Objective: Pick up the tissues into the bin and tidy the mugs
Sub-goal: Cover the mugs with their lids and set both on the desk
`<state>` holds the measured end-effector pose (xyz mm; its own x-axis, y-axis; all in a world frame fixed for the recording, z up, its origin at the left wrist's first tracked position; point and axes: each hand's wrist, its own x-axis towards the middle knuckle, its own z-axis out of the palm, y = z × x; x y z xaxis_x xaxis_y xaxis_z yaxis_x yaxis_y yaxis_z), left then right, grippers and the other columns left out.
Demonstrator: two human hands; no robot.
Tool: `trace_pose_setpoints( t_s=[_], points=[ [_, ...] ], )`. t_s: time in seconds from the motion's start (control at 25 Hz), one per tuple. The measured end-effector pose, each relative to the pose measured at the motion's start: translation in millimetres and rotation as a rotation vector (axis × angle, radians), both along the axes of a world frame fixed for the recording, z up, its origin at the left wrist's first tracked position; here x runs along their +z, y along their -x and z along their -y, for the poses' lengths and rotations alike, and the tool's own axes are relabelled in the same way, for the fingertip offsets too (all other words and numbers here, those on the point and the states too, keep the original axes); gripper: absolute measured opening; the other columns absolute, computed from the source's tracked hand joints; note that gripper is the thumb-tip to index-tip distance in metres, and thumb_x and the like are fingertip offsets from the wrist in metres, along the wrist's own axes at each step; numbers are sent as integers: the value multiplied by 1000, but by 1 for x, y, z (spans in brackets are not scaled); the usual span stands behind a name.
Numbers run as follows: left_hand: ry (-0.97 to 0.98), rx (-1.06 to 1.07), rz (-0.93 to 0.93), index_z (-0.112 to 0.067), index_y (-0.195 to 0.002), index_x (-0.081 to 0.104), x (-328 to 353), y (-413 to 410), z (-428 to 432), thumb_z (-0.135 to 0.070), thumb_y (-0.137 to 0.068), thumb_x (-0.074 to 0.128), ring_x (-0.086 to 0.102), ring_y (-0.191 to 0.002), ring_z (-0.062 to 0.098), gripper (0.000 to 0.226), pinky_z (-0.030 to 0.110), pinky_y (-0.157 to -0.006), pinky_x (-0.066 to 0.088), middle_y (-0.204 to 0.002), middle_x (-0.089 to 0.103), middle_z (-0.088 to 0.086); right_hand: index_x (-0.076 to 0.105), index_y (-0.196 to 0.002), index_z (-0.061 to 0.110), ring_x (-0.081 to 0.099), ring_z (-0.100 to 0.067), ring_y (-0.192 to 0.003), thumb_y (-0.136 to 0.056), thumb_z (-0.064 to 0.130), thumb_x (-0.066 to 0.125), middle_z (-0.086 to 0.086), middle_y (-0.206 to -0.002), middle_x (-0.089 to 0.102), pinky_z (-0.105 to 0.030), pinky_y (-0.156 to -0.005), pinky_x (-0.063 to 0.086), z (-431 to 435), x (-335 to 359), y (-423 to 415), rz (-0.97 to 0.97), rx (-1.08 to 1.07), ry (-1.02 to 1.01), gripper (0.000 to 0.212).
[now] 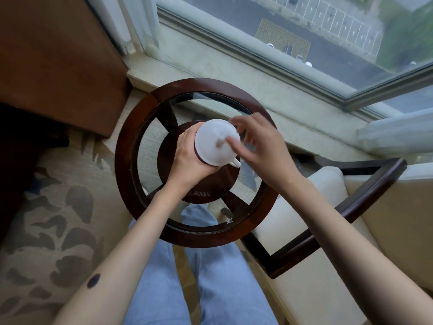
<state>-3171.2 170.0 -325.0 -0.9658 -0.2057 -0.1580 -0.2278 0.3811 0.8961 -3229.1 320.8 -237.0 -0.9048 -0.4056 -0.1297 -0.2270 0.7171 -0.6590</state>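
Glass set in a dark round wooden frame makes up the surface [131, 165] below the person, its spokes and lower wooden disc showing through the pane; a cream cushioned armchair with dark wooden arms [328, 207] stands just beside it on the right, a patterned carpet [58, 219] spreads to the left, and a window [304, 31] looks down on a street beyond. Held above the middle of the glass is the white ceramic lidded mug [216, 152], its small handle pointing toward the person and slightly right. The left hand [187, 158] wraps the mug's body from the left, fingers curled round the far side and pressed against the wall. The right hand [257, 146] comes in from the right, its thumb and forefinger pinching toward the small knob [220, 143] at the centre of the white domed lid [215, 137], the other fingers loosely spread; motion blur hides whether they have actually closed on the knob. No tissues or bin are in view, so the step in hand looks like the mug-tidying part: seating or adjusting the lid. I judge the next move calls for keeping the mug level with the left hand while the right settles the lid squarely, then lowering the mug gently onto the glass.
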Motion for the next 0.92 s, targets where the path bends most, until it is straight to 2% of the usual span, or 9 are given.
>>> trace_pose_setpoints(
  t_s=[0.08,0.16,0.28,0.4,0.48,0.64,0.72,0.8,0.92],
  points=[
    [2,68,-44,-22,-125,42,15,-5,16,-32,-49,85,42,-115,10,89,23,-91,37,-113,41,-26,62,-101,19,53,-6,-74,-89,28,56,12,-88,56,-16,-69,43,3,10,1,70,-54,38,16],
    [16,111,-87,-16,-125,43,32,-11,33,-30,-49,86,45,-117,17,89,30,-94,40,-117,45,-14,63,-99,23,58,-3,-82,-91,33,52,14,-92,62,-19,-74,47,13,17,-3,280,29,1,17],
    [37,208,-116,-9,-125,45,55,-21,66,-28,-48,88,46,-117,17,90,21,-95,37,-119,47,-7,64,-94,30,60,1,-79,-90,37,54,19,-88,64,-14,-70,44,48,29,-8,435,195,0,13],
    [23,335,-111,-11,-125,45,77,-42,105,-27,-48,88,47,-118,16,90,21,-95,38,-124,52,-4,66,-90,24,59,0,-70,-87,38,59,16,-80,65,-13,-64,42,98,44,-11,401,269,0,16],
    [30,392,-138,-9,-125,44,90,-58,134,-25,-48,89,48,-120,18,91,23,-97,41,-127,55,6,68,-88,17,59,-3,-70,-86,37,61,7,-81,67,-15,-63,43,134,52,-19,342,331,-35,22],
    [29,539,-211,-10,-123,45,116,-103,196,-34,-47,88,46,-111,-2,90,1,-88,36,-122,55,0,69,-83,6,51,0,-58,-87,29,62,3,-68,62,-12,-56,36,212,76,-51,294,444,-1,25],
    [5,611,-197,-14,-126,43,126,-131,227,-34,-48,87,47,-114,3,92,1,-87,37,-125,55,-1,68,-80,3,47,1,-52,-87,26,62,2,-60,58,-12,-53,34,250,88,-71,318,483,18,24],
    [-22,662,-211,-12,-133,36,135,-167,260,-26,-51,88,45,-122,9,98,1,-91,35,-133,49,3,69,-79,4,46,2,-49,-87,25,62,4,-58,55,-10,-51,34,292,101,-97,334,521,39,23],
    [-71,691,-205,-20,-142,19,150,-232,316,-17,-55,87,34,-128,-4,111,6,-99,32,-141,31,-2,71,-82,8,48,-4,-57,-88,23,60,-1,-63,59,-15,-55,35,355,118,-141,321,585,73,20]
  ],
)
